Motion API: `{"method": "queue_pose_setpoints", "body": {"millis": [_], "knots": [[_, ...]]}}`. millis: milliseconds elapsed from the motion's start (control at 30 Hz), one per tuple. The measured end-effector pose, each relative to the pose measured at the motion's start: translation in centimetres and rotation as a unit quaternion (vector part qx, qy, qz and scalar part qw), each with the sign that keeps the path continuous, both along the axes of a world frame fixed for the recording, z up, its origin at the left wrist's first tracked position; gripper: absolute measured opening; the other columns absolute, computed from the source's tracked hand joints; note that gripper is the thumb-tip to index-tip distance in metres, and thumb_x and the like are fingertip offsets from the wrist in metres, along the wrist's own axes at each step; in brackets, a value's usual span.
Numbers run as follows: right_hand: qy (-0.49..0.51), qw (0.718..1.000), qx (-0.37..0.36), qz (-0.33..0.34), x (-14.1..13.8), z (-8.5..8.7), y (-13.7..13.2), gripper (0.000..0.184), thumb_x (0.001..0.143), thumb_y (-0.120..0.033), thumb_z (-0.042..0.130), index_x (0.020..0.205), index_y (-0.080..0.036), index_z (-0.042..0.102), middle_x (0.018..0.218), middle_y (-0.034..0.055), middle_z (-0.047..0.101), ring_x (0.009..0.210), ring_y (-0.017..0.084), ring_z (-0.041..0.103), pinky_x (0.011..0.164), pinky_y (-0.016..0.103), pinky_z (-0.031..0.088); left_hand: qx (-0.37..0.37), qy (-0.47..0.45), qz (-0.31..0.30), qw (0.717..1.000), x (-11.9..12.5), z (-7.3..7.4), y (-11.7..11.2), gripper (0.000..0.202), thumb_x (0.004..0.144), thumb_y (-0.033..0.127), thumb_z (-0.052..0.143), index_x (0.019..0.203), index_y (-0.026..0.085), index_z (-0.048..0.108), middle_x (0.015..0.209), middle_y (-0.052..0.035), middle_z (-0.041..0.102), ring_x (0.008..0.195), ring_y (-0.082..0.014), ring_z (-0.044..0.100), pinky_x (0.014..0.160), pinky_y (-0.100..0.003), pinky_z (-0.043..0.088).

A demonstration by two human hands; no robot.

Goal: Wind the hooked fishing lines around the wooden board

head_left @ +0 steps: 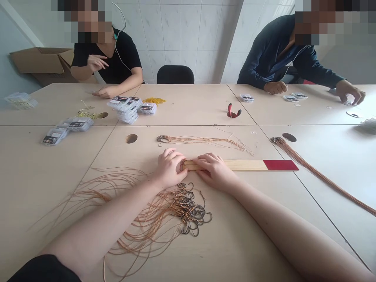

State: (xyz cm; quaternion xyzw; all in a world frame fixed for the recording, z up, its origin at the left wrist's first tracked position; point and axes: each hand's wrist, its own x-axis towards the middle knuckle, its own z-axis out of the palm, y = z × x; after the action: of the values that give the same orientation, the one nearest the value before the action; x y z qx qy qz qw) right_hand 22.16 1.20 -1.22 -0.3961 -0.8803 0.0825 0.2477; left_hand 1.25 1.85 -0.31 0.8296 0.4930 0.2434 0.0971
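A long wooden slat with a red end lies flat on the beige table. My left hand is curled at the slat's left end, fingertips pinched against it. My right hand rests on top of the slat just beside it, fingers bent and pressing down. Below my hands lies a heap of dark metal hooks tied to thin tan lines that fan out to the left.
More lined hooks lie beyond the slat, and a long tan bundle runs down the right. Red-handled pliers, stacks of small packets and clear boxes sit farther back. Two other people work at the far side.
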Motion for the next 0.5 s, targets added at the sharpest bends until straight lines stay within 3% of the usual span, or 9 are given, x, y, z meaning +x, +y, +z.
{"method": "queue_pose_setpoints", "body": {"millis": [267, 500], "knots": [[-0.002, 1.000, 0.010, 0.019, 0.07, 0.43, -0.14, 0.034, 0.086, -0.024, 0.046, 0.119, -0.022, 0.050, 0.112, 0.0072, 0.057, 0.108, 0.022, 0.044, 0.089, 0.040, 0.037, 0.004, -0.012, -0.003, 1.000, -0.06, 0.06, 0.03, 0.025, 0.071, 0.029, 0.057, 0.093, 0.020, 0.062, 0.101, -0.0077, 0.061, 0.115, -0.0297, 0.037, 0.096, -0.043, 0.028], [-0.012, 0.999, 0.005, 0.040, 0.27, 0.47, -0.18, 0.025, 0.088, -0.025, 0.042, 0.106, -0.023, 0.059, 0.109, 0.0065, 0.059, 0.110, 0.024, 0.043, 0.087, 0.042, 0.037, 0.004, -0.013, -0.001, 1.000, -0.05, 0.04, -0.01, 0.023, 0.070, 0.027, 0.056, 0.092, 0.020, 0.062, 0.101, -0.0077, 0.061, 0.114, -0.0291, 0.038, 0.096, -0.042, 0.028]]}}
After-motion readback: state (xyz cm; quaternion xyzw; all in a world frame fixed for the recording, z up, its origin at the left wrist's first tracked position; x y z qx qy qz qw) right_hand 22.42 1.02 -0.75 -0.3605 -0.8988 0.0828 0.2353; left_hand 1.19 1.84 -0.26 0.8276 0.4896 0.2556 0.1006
